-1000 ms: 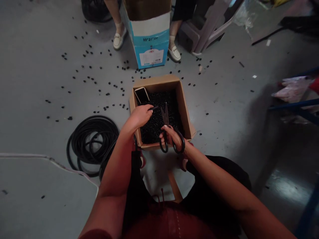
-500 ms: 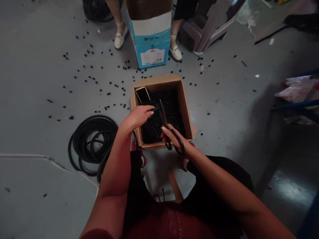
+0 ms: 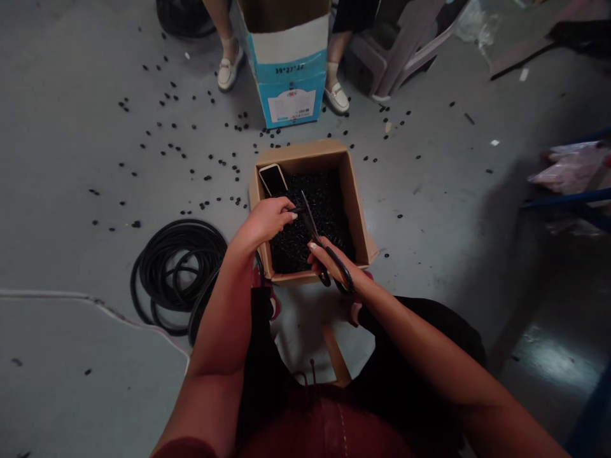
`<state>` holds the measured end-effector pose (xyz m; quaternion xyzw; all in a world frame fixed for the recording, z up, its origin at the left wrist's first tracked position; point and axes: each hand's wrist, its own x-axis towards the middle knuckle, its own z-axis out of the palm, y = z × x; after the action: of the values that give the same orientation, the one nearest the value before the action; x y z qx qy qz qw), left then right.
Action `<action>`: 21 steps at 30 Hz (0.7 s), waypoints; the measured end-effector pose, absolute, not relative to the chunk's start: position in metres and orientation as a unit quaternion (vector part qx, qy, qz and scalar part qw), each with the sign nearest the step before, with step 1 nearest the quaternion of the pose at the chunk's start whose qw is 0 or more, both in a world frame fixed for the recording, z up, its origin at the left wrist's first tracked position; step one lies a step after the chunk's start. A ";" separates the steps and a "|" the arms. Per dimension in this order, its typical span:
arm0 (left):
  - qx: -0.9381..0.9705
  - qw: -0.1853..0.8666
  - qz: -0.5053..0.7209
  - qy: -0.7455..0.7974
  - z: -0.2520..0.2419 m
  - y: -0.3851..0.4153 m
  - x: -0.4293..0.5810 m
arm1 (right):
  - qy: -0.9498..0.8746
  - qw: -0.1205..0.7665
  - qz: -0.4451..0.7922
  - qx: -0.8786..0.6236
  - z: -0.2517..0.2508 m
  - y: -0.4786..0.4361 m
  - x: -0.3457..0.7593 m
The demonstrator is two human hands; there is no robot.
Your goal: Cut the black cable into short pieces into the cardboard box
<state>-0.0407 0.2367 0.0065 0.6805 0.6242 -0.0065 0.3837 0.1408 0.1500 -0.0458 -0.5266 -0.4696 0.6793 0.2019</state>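
My left hand (image 3: 273,219) is closed around the end of a black rubber hose (image 3: 298,210), over a cardboard box (image 3: 358,210). Black-handled scissors (image 3: 310,219) are in my right hand (image 3: 327,256), with their blades at the tip of the hose. Short black cut pieces (image 3: 329,203) fill the box under both hands. A phone (image 3: 273,180) leans in the box's far left corner. The rest of the hose lies in a coil (image 3: 181,273) on the floor, left of the box.
A blue and white carton (image 3: 292,83) stands beyond the box, between another person's white shoes (image 3: 230,67). Small black rings (image 3: 207,178) are scattered over the floor. A plastic stool (image 3: 396,54) is at the back right, and a pale cable (image 3: 128,320) runs along the left.
The view has shifted slightly. My hands stay nearly in place, and the scissors' blades look closer together at the end of the hose.
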 end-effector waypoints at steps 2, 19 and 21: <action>0.695 0.363 -0.009 0.620 0.004 0.237 -0.040 | -0.466 0.198 0.680 -0.530 -0.044 0.151 0.142; 0.720 0.312 0.006 0.619 -0.007 0.230 -0.026 | -0.451 0.188 0.678 -0.549 -0.044 0.158 0.144; 0.723 0.311 0.004 0.617 -0.008 0.229 -0.023 | -0.454 0.185 0.675 -0.551 -0.046 0.159 0.146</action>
<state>-0.0234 0.2290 -0.0078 0.7233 0.6168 0.0036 0.3106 0.1457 0.1592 -0.0462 -0.5513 -0.4539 0.6751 0.1851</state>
